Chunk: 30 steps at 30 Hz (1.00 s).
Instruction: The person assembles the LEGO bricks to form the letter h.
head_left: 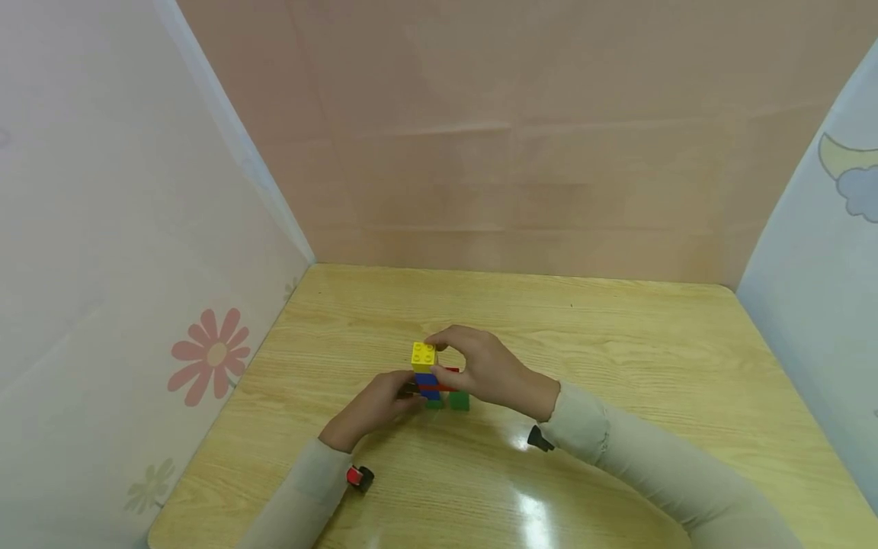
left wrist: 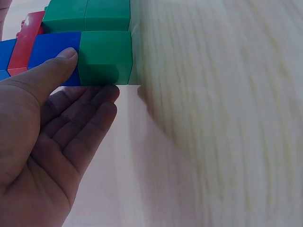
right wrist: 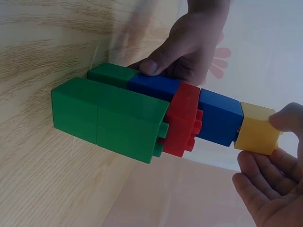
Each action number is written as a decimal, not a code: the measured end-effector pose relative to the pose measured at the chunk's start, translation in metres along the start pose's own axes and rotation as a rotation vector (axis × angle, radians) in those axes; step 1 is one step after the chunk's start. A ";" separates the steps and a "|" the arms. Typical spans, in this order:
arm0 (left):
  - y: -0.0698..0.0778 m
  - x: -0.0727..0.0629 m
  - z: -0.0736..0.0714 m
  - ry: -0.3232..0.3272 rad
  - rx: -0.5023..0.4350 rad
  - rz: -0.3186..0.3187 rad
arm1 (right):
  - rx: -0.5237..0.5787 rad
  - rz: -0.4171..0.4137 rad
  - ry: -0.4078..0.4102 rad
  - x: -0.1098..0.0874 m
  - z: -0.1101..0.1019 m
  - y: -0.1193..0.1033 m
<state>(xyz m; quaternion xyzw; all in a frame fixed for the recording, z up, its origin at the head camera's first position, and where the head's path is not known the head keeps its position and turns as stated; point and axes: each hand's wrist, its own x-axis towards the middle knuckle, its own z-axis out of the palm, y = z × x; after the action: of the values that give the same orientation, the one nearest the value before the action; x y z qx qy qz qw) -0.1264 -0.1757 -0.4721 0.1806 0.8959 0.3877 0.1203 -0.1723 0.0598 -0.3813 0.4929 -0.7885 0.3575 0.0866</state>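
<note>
A tower of toy building bricks stands on the table. From bottom to top it has a green brick [left wrist: 105,54], a blue brick [right wrist: 154,86], a red brick [right wrist: 183,101], another blue brick [right wrist: 220,116] and a yellow brick [head_left: 424,358]. Beside it stands a shorter stack of two green bricks [right wrist: 116,116], which the red brick reaches towards. My left hand [head_left: 377,404] holds the lower blue brick, its thumb on one face and fingers behind. With thumb and fingers my right hand [head_left: 494,370] pinches the yellow brick. A slight gap with a stud shows beneath the yellow brick.
The wooden table [head_left: 583,328] extends around the bricks. A brownish-pink sheet [head_left: 480,152] hangs behind it, with pale printed sheets at the left [head_left: 137,229] and right [head_left: 816,305]. Small dark devices sit at the left wrist [head_left: 365,479] and right wrist [head_left: 539,439].
</note>
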 end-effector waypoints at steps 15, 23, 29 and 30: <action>-0.002 -0.002 0.000 -0.003 0.011 0.006 | 0.025 0.016 -0.006 0.002 0.004 0.000; -0.003 -0.002 0.000 -0.003 -0.008 0.011 | 0.017 0.043 -0.017 0.005 0.006 0.000; -0.006 -0.001 0.000 0.002 0.000 0.029 | 0.020 0.025 -0.005 0.004 0.006 -0.002; -0.006 -0.001 0.000 0.005 0.006 0.031 | 0.019 0.025 -0.001 0.005 0.007 -0.001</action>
<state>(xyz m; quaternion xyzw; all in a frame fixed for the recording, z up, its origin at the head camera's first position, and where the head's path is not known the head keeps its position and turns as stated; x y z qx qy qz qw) -0.1268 -0.1801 -0.4763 0.1939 0.8945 0.3871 0.1115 -0.1724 0.0517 -0.3830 0.4841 -0.7911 0.3659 0.0769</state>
